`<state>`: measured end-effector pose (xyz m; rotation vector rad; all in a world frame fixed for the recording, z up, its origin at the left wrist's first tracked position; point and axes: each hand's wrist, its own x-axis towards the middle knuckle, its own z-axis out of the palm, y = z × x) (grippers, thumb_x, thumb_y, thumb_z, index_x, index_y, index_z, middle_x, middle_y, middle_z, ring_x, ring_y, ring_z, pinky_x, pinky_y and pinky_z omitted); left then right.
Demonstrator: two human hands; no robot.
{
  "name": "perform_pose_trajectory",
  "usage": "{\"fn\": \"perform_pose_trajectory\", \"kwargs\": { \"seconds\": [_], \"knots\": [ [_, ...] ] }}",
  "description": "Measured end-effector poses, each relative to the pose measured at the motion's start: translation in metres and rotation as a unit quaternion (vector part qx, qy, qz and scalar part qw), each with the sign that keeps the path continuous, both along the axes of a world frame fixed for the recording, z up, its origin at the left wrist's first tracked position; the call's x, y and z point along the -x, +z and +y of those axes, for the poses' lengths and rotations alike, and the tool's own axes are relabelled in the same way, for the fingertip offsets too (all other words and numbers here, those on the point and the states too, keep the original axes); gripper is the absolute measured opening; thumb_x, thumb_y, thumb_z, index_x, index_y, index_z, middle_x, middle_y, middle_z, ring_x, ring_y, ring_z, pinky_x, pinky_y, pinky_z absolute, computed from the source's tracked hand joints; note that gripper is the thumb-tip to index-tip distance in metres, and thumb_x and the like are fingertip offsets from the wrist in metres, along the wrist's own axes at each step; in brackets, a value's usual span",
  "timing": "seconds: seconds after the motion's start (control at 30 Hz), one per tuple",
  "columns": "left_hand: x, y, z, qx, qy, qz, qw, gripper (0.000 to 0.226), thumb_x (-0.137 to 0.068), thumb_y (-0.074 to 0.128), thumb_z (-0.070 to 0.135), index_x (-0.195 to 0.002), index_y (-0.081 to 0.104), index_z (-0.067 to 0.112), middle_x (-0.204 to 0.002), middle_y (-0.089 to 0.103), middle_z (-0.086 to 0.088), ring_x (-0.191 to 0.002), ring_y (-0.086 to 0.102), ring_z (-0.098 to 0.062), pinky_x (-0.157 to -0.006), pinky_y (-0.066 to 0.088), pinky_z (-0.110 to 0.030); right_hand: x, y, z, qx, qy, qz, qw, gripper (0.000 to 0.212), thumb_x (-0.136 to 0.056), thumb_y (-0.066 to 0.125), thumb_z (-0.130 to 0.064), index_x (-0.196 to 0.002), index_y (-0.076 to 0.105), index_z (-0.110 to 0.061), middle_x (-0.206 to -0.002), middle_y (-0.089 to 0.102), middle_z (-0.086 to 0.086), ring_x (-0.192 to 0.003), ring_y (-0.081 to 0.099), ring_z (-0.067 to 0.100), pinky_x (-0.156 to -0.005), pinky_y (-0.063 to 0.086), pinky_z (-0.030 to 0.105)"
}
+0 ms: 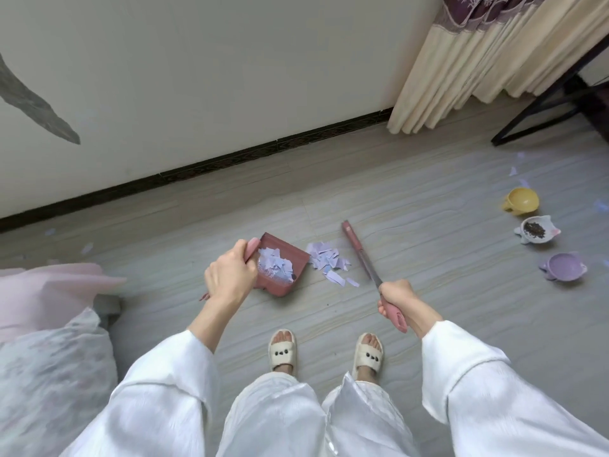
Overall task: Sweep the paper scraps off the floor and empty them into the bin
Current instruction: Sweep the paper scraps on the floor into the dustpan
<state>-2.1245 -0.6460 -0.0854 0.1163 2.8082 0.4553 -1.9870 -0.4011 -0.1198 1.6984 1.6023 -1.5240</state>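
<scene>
A dusty-red dustpan sits on the grey floor with white and lilac paper scraps inside it. My left hand grips its pink handle. To its right a pile of loose scraps lies on the floor at the pan's open edge. My right hand grips the pink handle of a small brush, whose head reaches out just right of the pile. More scraps lie far right and along the left wall. No bin is in view.
Three small bowls stand at the right: yellow, white with dark bits, lilac. A curtain and a black table leg are behind them. Pink and white fabric lies at the left. My slippered feet stand below the pile.
</scene>
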Motion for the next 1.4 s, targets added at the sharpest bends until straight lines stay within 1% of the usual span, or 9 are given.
{"fn": "perform_pose_trajectory", "kwargs": {
  "seconds": [0.13, 0.2, 0.27, 0.37, 0.57, 0.73, 0.9, 1.1, 1.4],
  "knots": [
    [0.023, 0.000, -0.027, 0.028, -0.062, -0.015, 0.998, 0.016, -0.093, 0.047, 0.033, -0.095, 0.052, 0.018, -0.101, 0.067, -0.011, -0.095, 0.059, -0.036, -0.074, 0.040, -0.034, 0.005, 0.006, -0.025, -0.009, -0.054, 0.006, 0.998, 0.029, -0.092, 0.030, 0.006, -0.067, 0.037, -0.005, -0.060, 0.035, 0.008, -0.042, 0.036, 0.017, -0.026, 0.029, 0.009],
    [0.035, -0.004, -0.034, 0.038, -0.097, -0.016, 0.994, 0.018, -0.095, 0.046, 0.034, -0.093, 0.052, 0.018, -0.101, 0.066, -0.008, -0.097, 0.059, -0.033, -0.075, 0.038, -0.035, 0.005, 0.007, -0.032, -0.009, -0.083, 0.012, 0.996, 0.029, -0.092, 0.029, 0.007, -0.066, 0.037, -0.004, -0.060, 0.033, 0.008, -0.046, 0.034, 0.018, -0.024, 0.028, 0.010],
    [0.047, -0.010, -0.035, 0.062, -0.151, -0.002, 0.987, 0.011, -0.094, 0.048, 0.029, -0.094, 0.054, 0.019, -0.100, 0.066, -0.006, -0.099, 0.058, -0.030, -0.078, 0.034, -0.035, 0.006, 0.006, -0.038, 0.000, -0.115, 0.006, 0.993, 0.027, -0.092, 0.031, 0.006, -0.067, 0.039, -0.003, -0.060, 0.034, 0.009, -0.035, 0.039, 0.019, -0.024, 0.030, 0.011],
    [0.058, -0.015, -0.025, 0.096, -0.203, 0.018, 0.974, 0.010, -0.094, 0.048, 0.027, -0.098, 0.057, 0.023, -0.099, 0.065, -0.002, -0.101, 0.055, -0.027, -0.081, 0.029, -0.036, 0.006, 0.007, -0.045, 0.027, -0.141, -0.005, 0.990, 0.024, -0.093, 0.033, 0.003, -0.071, 0.042, -0.004, -0.061, 0.036, 0.010, -0.016, 0.037, 0.011, -0.027, 0.034, 0.010],
    [0.079, -0.022, -0.002, 0.116, -0.226, 0.078, 0.964, 0.010, -0.092, 0.050, 0.018, -0.095, 0.058, 0.024, -0.092, 0.061, -0.003, -0.094, 0.051, -0.028, -0.081, 0.024, -0.038, 0.020, 0.005, -0.056, 0.048, -0.157, 0.000, 0.986, 0.022, -0.093, 0.032, 0.004, -0.075, 0.043, -0.001, -0.064, 0.041, 0.013, -0.016, 0.038, 0.008, -0.027, 0.034, 0.010],
    [0.096, -0.038, -0.003, 0.114, -0.298, 0.119, 0.940, 0.007, -0.091, 0.059, 0.023, -0.085, 0.061, 0.020, -0.080, 0.058, -0.004, -0.082, 0.054, -0.030, -0.075, 0.028, -0.038, 0.034, 0.003, -0.058, 0.061, -0.099, 0.001, 0.993, 0.023, -0.092, 0.032, 0.006, -0.072, 0.040, -0.002, -0.062, 0.039, 0.012, -0.016, 0.034, 0.010, -0.028, 0.030, 0.009],
    [0.101, -0.045, 0.000, 0.107, -0.306, 0.153, 0.933, 0.019, -0.085, 0.068, 0.025, -0.070, 0.057, 0.019, -0.064, 0.052, -0.003, -0.065, 0.053, -0.028, -0.069, 0.031, -0.038, 0.054, 0.002, -0.059, 0.095, 0.028, -0.018, 0.995, 0.023, -0.093, 0.035, 0.002, -0.071, 0.042, -0.002, -0.060, 0.041, 0.012, -0.017, 0.035, 0.010, -0.029, 0.030, 0.008],
    [0.098, -0.041, 0.012, 0.093, -0.318, 0.152, 0.931, 0.027, -0.090, 0.060, 0.033, -0.070, 0.056, 0.016, -0.064, 0.053, -0.005, -0.065, 0.053, -0.028, -0.070, 0.031, -0.039, 0.073, 0.030, -0.025, 0.137, 0.078, -0.033, 0.987, 0.020, -0.096, 0.043, -0.013, -0.078, 0.048, -0.006, -0.058, 0.047, 0.007, -0.023, 0.038, 0.006, -0.029, 0.029, 0.007],
    [0.115, -0.038, 0.000, 0.128, -0.319, 0.121, 0.932, 0.016, -0.091, 0.060, 0.027, -0.077, 0.058, 0.018, -0.072, 0.055, -0.005, -0.074, 0.055, -0.029, -0.072, 0.029, -0.038, 0.069, 0.023, -0.021, 0.062, 0.066, -0.030, 0.995, 0.021, -0.093, 0.042, -0.003, -0.073, 0.046, -0.002, -0.058, 0.045, 0.014, -0.018, 0.037, 0.010, -0.028, 0.029, 0.009]
  ]
}}
